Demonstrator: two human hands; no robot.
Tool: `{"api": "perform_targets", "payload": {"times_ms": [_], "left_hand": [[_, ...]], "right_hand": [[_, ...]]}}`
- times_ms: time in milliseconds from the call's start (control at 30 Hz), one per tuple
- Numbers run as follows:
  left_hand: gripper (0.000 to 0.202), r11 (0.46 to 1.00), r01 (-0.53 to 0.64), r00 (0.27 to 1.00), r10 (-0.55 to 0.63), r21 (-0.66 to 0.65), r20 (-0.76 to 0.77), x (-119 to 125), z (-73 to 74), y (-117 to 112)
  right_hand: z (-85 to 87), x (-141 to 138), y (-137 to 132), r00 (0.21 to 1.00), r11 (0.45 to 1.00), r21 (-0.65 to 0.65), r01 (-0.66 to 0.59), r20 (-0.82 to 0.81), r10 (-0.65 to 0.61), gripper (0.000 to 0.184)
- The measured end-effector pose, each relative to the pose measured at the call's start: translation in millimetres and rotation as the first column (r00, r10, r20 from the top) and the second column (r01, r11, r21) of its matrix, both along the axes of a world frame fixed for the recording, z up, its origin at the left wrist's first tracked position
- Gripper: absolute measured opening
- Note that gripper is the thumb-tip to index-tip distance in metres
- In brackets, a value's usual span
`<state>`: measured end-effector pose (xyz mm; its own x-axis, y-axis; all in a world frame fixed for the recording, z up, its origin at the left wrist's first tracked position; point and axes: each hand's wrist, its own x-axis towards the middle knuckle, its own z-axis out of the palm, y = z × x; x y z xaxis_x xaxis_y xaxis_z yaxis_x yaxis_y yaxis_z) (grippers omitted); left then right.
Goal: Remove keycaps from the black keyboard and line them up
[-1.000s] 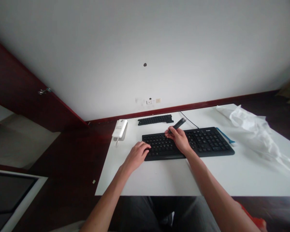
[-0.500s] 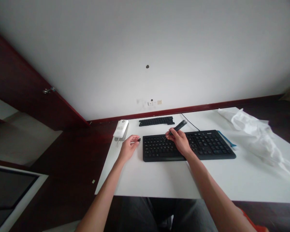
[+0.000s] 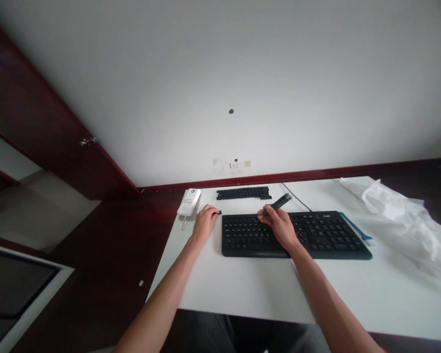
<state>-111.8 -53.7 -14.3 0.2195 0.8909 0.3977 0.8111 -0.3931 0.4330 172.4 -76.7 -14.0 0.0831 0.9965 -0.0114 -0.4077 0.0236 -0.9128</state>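
My left hand [image 3: 205, 221] is pinched on a small black keycap [image 3: 219, 212] just off the upper left corner of the black keyboard [image 3: 332, 235]. In my right hand [image 3: 279, 226] is a slim dark keycap puller [image 3: 279, 202], wrapped by the fingers and slanted up to the right. Thin wire ends of it point down at the keys on the keyboard's left half. Behind the keyboard, many loose black keycaps [image 3: 242, 193] lie in close rows on the white table [image 3: 250, 289].
A white box-like device [image 3: 189, 202] with a strap lies at the table's left edge. A blue strip [image 3: 356, 227] sits by the keyboard's right end, and a crumpled white bag [image 3: 404, 211] lies farther right. The keyboard's cable [image 3: 296, 197] runs back toward the wall.
My left hand has turned more palm-down and moved the keycap toward the rows behind the keyboard. My right hand keeps the puller over the keys. The camera view has shifted slightly.
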Motion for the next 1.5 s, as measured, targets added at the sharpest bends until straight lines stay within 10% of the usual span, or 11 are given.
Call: {"api": "perform_targets", "payload": {"times_ms": [1500], "left_hand": [[0.036, 0.969, -0.22, 0.974, 0.225, 0.115, -0.03, 13.1, -13.2, 45.1]], "right_hand": [[-0.7, -0.8, 0.4, 0.997, 1.0, -0.011, -0.003, 0.071, 0.004, 0.034]]}}
